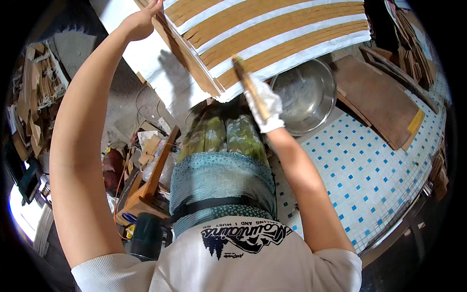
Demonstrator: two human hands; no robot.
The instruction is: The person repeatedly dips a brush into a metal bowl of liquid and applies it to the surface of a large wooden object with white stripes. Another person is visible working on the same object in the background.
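Observation:
A white sheet (344, 42) carrying wide brown strips (272, 28) with cut lines lies in front of me at the top. Along its left side runs a long narrow brown strip of wood (187, 63). My left hand (139, 23) is bare and closes on this wooden strip near the upper edge of the picture, its fingertips partly cut off. In a white glove, my right hand (268, 101) grips a flat brush (250, 86) by its wooden handle. The bristle end reaches over the near edge of the lowest brown strip.
A clear round basin (318, 114) stands right of my gloved hand. Brown boards (379, 97) lean beyond it over a blue-dotted tiled surface (360, 170). Wood scraps (154, 170) and cords clutter the floor at left, with stacked cardboard pieces (36, 97) farther left.

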